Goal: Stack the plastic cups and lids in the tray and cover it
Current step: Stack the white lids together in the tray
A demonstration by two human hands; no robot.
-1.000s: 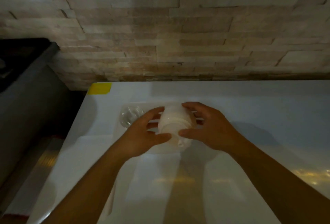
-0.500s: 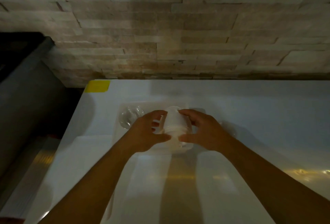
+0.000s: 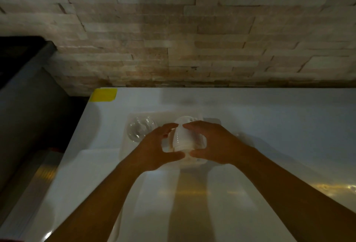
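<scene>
A stack of white plastic cups (image 3: 184, 137) lies on its side over a clear plastic tray (image 3: 127, 151) on the white table. My left hand (image 3: 154, 151) grips the stack from the left and my right hand (image 3: 212, 143) from the right, thumbs below and fingers above. A clear domed lid (image 3: 140, 131) sits in the tray's far left corner. The tray's right part is hidden by my hands.
The white table (image 3: 269, 126) runs to a stone-tile wall (image 3: 192, 39) at the back. A yellow sticker (image 3: 104, 94) marks its far left corner. A dark grey cabinet (image 3: 25, 106) stands to the left. A clear plastic piece (image 3: 242, 138) lies just right of my right hand.
Both hands have moved the cup stack slightly away from me and lower into the tray. The camera has tilted a little.
</scene>
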